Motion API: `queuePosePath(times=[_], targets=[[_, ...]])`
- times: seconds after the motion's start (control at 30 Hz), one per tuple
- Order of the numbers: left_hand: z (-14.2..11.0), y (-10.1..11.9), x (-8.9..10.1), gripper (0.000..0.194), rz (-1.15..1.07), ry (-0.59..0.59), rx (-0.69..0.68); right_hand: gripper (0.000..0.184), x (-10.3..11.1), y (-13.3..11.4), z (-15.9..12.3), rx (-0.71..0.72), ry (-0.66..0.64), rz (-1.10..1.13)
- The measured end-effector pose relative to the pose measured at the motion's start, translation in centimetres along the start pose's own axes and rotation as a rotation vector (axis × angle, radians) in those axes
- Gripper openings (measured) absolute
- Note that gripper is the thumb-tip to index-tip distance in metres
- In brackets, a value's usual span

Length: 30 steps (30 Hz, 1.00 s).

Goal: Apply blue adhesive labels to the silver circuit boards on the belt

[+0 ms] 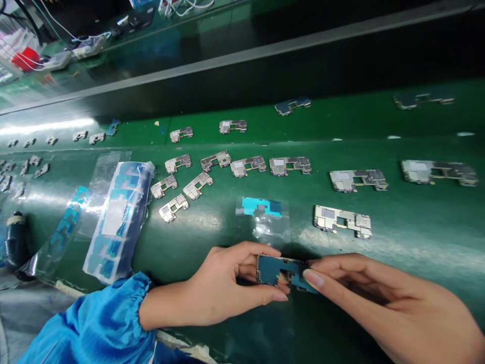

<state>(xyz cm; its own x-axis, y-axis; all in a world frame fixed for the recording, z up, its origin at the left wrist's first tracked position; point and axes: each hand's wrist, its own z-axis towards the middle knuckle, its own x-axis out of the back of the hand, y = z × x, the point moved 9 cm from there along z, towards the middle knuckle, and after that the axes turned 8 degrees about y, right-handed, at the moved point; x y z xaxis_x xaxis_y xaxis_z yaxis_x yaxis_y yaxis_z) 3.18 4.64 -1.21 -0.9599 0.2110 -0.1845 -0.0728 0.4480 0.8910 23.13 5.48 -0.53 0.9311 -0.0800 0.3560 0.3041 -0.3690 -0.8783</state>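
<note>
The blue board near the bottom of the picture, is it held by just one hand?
No, both hands grip the blue board: the left hand pinches its left end and the right hand holds its right end.

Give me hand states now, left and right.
Left hand: shut on the board, pinching its left end.
Right hand: fingers pinching the board's right end.

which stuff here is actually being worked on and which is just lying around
In hand:
left hand
right hand
blue board, held by both
clear film with blue sticker

Lying about:
bare boards
sticker sheet stack
red box
</note>
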Motion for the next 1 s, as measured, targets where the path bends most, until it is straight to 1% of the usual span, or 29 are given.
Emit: queuePosePath(times=[0.1, 0.27, 0.33, 0.5, 0.63, 0.73, 0.9, 1.0], targets=[[0.0, 0.0, 0.1, 0.053, 0.005, -0.001, 0.007, 0.028, 0.2, 0.8, 0.2, 0.022, -0.006, -0.027], [0.0, 0.0, 0.0, 0.052, -0.009, -0.011, 0.019, 0.030, 0.4, 1.8, 0.0, 0.015, -0.008, -0.028], [0.0, 0.0, -0.1, 0.052, -0.017, -0.013, 0.021, 0.030, 0.5, 1.5, 0.1, 0.016, -0.010, -0.025], [0.1, 0.0, -0.1, 0.051, -0.010, -0.010, 0.025, 0.022, -0.1, 0.4, 0.5, 0.012, -0.111, -0.041], [0.1, 0.0, 0.1, 0.050, -0.003, -0.002, 0.007, 0.021, -0.4, -0.2, 0.4, 0.000, -0.098, -0.047], [0.0, 0.1, 0.1, 0.050, 0.004, 0.007, -0.008, 0.024, 0.0, -0.2, 0.2, -0.016, -0.048, -0.055], [0.0, 0.3, 0.0, 0.049, 0.016, 0.006, -0.016, 0.022, -0.5, -0.3, 0.2, 0.017, -0.155, -0.063], [0.0, 0.5, 0.0, 0.049, 0.029, 0.008, -0.015, 0.019, -0.6, -0.7, 0.4, 0.032, -0.149, -0.056]])
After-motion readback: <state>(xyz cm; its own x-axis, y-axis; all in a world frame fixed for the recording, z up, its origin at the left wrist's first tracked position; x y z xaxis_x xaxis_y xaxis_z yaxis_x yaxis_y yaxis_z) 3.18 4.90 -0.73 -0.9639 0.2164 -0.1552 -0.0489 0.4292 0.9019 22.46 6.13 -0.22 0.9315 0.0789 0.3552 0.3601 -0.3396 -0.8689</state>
